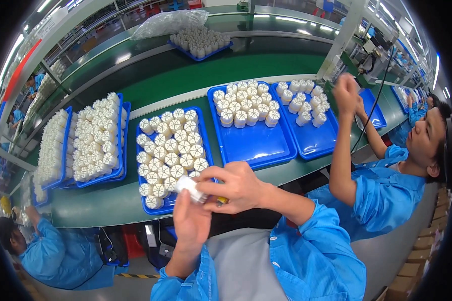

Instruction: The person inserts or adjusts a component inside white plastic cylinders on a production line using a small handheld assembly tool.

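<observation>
A white cylindrical part, slightly smeared by motion, is tilted between my two hands, just above the near edge of a blue tray. My left hand supports it from below with thumb and fingers. From the right, my right hand pinches its other end. A small yellow and dark object shows beneath the right fingers; its kind is unclear. Rows of similar white cylindrical parts with star-like divided tops stand in that tray.
Farther right, two blue trays hold more white parts. Loaded trays sit at the left. Behind runs a green conveyor with another filled tray. A co-worker's raised hand is at the right; another person sits left.
</observation>
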Action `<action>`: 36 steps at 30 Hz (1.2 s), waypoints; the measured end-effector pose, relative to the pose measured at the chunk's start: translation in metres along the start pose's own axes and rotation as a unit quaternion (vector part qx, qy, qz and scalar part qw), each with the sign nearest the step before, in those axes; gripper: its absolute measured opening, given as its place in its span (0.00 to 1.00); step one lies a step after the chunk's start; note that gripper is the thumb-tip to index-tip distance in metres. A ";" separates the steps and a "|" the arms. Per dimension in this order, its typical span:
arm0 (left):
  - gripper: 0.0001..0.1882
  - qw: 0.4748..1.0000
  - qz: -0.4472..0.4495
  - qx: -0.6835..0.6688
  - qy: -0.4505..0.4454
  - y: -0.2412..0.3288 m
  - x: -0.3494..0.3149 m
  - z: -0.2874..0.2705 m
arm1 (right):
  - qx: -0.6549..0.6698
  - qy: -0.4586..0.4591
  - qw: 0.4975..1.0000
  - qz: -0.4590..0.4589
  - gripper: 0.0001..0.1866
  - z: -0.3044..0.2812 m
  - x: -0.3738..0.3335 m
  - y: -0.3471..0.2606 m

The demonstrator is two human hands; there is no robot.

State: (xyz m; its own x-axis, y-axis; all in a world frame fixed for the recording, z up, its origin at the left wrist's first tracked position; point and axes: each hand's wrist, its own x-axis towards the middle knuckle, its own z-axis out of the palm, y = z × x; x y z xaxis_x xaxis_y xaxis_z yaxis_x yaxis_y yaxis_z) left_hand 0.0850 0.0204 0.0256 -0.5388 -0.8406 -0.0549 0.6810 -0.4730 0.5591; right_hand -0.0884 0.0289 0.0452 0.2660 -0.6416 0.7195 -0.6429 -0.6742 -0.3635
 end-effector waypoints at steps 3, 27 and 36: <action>0.21 0.967 0.182 0.158 0.076 0.017 -0.011 -0.018 | -0.033 -0.041 0.998 -0.023 0.16 -0.008 0.045 0.013; 0.25 0.738 0.350 0.433 0.381 0.095 0.000 -0.186 | -0.481 -0.173 0.826 0.239 0.11 0.161 0.242 0.435; 0.24 0.752 0.358 0.408 0.375 0.100 -0.001 -0.187 | -0.528 -0.221 0.781 0.248 0.11 0.124 0.206 0.406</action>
State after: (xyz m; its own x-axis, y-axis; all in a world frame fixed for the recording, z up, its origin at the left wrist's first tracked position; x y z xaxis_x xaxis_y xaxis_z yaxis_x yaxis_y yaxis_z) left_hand 0.2462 -0.0752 -0.0731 0.4593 -0.8600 0.2222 -0.0323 0.2338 0.9718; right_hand -0.2057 -0.4218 -0.0274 -0.1326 -0.9489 0.2864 -0.9178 0.2266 0.3261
